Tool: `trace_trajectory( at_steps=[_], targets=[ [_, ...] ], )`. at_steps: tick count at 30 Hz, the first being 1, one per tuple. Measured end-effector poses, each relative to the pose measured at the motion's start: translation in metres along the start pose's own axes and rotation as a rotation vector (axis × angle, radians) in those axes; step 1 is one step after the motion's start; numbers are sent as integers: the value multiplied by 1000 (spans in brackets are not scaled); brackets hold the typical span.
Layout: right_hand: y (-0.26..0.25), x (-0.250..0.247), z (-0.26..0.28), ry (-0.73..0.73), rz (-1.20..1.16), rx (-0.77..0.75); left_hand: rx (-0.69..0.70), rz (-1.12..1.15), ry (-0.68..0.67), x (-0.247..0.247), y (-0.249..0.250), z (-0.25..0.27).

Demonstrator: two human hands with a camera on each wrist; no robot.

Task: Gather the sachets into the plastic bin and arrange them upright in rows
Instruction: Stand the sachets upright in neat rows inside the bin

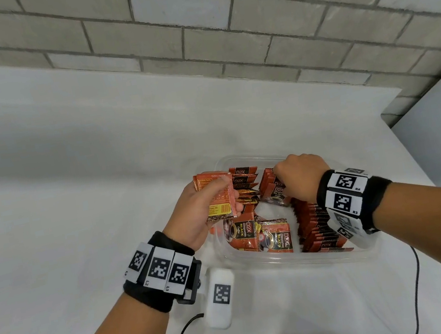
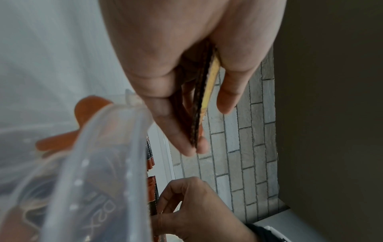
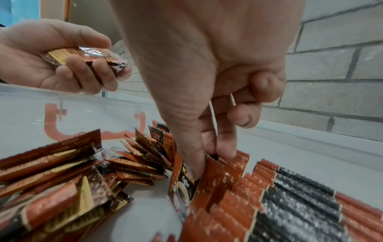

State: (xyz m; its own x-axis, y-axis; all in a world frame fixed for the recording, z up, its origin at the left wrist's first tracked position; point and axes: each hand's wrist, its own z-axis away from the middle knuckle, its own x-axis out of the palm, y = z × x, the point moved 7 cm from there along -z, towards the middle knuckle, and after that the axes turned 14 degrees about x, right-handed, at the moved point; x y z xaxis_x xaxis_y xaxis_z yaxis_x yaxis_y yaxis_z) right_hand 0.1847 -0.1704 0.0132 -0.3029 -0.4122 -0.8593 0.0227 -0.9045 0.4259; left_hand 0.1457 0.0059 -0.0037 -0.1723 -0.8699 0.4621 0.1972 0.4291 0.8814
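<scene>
A clear plastic bin (image 1: 286, 261) sits on the white table and holds many orange and black D2X coffee sachets. My left hand (image 1: 229, 194) hovers over the bin's left edge and grips a small stack of sachets (image 1: 219, 204), seen edge-on in the left wrist view (image 2: 199, 114). My right hand (image 3: 209, 162) reaches down inside the bin, thumb and fingers pinching the front sachets of an upright row (image 3: 290, 196) along the right side (image 1: 315, 224). More sachets lean at the back left (image 1: 243, 180). Loose sachets (image 1: 262, 235) lie flat in the middle.
A white device with a printed marker (image 1: 220, 302) lies on the table just in front of the bin, with a black cable (image 1: 415, 294) trailing to the near edge. A grey brick wall (image 1: 219, 22) rises behind the table. The bin wall (image 3: 82, 106) shows an orange latch.
</scene>
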Motion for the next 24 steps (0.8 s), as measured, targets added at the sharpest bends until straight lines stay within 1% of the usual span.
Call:
trace_trajectory(
  at_steps=[12,15,18,20,22,24],
  targets=[
    [2,-5,5,40,-27,16,5,-6,-5,-1,-3,-1],
    [8,-8,7,44,-94,32,2,6,-3,-3,-4,-1],
    [17,-12,9,64,-230,73,-17,19,7,-5,-6,-1],
    [20,-17,13,80,-360,69,-27,34,5,-5,-5,-1],
    [20,-28,24,95,-601,12,-14,18,-27,0,-2,0],
    [16,-43,40,103,-877,-57,31,-35,-74,8,5,-1]
  ],
)
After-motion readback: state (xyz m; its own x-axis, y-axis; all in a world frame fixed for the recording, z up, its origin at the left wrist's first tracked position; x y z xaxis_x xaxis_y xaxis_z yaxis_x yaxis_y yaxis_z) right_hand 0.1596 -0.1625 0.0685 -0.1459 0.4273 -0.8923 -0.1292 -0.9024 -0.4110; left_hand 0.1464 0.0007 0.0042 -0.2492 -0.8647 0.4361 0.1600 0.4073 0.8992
